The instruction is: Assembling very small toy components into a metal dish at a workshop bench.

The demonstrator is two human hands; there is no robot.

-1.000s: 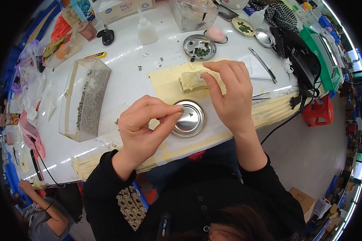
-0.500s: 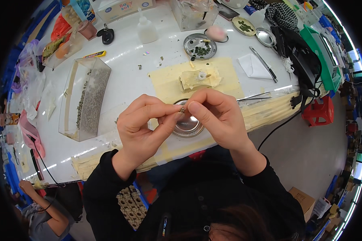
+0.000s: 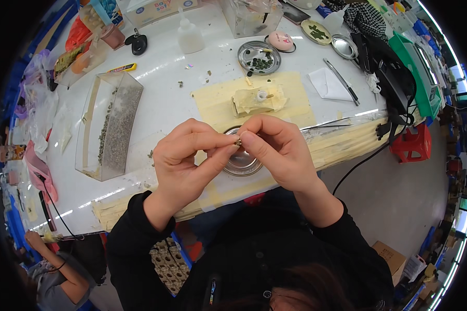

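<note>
A tiny metallic-looking piece (image 3: pixel 237 141) is pinched between thumb and forefinger of my left hand (image 3: pixel 188 160). My right hand (image 3: pixel 279 154) meets it from the other side, thumb and forefinger closed at the piece. The fingertips mostly cover it, so its exact kind is hidden. Just below both hands a shiny round metal dish (image 3: pixel 242 165) rests at the near edge of the table, partly hidden by the fingers. Beyond the hands a small block wrapped in yellowish tape (image 3: pixel 246 103), with a white ring-like part on top, sits on a yellow taped sheet (image 3: pixel 213 98).
To the left stands a clear plastic bin (image 3: pixel 122 129) of small grey-green pieces. Farther back are a metal dish of dark green bits (image 3: pixel 259 62), a white squeeze bottle (image 3: pixel 191 39) and a pen (image 3: pixel 341 82). A co-worker's arm (image 3: pixel 62 274) shows at lower left.
My fingertips have shifted slightly around the tiny piece, and the right fingertips now sit closer against it. The view has moved a little.
</note>
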